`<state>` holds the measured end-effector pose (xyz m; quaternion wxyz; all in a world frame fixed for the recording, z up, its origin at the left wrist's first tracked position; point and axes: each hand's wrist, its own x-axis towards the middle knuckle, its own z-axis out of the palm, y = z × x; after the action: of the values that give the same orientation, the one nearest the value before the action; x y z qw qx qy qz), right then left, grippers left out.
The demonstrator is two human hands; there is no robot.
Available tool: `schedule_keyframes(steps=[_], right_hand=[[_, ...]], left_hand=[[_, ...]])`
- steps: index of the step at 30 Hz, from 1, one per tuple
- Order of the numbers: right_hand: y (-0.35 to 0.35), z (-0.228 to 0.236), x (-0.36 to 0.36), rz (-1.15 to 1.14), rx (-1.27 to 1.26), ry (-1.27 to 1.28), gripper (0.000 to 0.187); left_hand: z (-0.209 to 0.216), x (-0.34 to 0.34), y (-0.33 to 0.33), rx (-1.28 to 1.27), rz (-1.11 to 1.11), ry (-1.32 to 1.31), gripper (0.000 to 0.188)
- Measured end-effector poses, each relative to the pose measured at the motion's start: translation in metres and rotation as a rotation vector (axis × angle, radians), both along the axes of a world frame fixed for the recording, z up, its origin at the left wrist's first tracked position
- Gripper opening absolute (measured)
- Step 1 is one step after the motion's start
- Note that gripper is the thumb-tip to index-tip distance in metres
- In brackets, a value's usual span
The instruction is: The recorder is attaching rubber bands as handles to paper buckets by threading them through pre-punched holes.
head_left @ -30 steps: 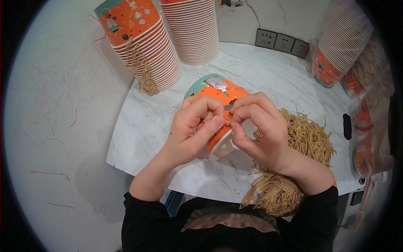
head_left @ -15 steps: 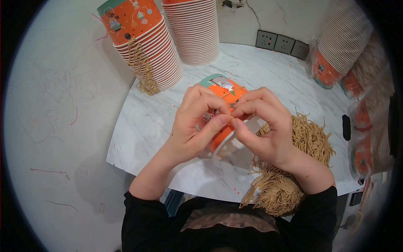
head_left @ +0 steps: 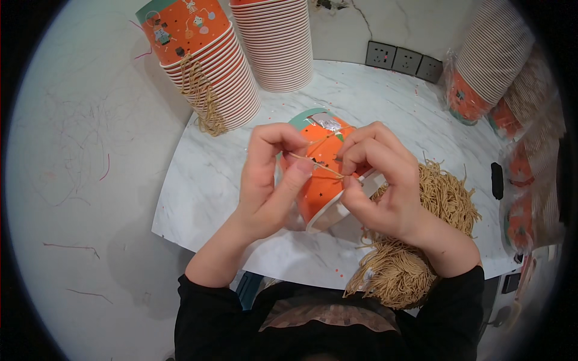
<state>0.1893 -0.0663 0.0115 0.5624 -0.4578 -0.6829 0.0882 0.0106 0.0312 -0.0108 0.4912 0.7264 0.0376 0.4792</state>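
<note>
An orange paper bucket [head_left: 322, 195] with a green base lies on its side on the table in front of me, its white-rimmed mouth toward me. Thin tan cord [head_left: 328, 169] stretches across it between my hands and loops up toward its far side. My left hand [head_left: 265, 177] pinches the cord between thumb and fingers at the bucket's left. On the right, my right hand [head_left: 385, 174] pinches the cord close to the bucket's rim. Beside my right forearm lies a thick heap of tan cords [head_left: 448, 201], with part of it hanging at the table's near edge.
Two tall stacks of orange buckets, a left stack [head_left: 211, 78] and a right stack [head_left: 274, 51], stand at the back. Tan cords [head_left: 205, 102] drape over the left stack. Plastic-wrapped buckets [head_left: 494, 60] stand at the right. Wall sockets [head_left: 406, 61] sit behind the marbled white table [head_left: 198, 198].
My hands, which were together at the fingertips, have moved apart. My left hand has shifted left, and a taut length of cord now shows between them.
</note>
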Motion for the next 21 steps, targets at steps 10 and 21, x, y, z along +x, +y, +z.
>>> schedule_keyframes(steps=[10,21], right_hand=[[-0.0008,0.0032,0.0013,0.020,-0.050,-0.036,0.013],[-0.0005,0.0028,0.0027,0.081,-0.069,0.005,0.011]], left_hand=[[0.0015,0.0019,0.0021,0.159,0.142,-0.199,0.021],[-0.0050,0.0024,0.0070,0.131,0.263,-0.289,0.016]])
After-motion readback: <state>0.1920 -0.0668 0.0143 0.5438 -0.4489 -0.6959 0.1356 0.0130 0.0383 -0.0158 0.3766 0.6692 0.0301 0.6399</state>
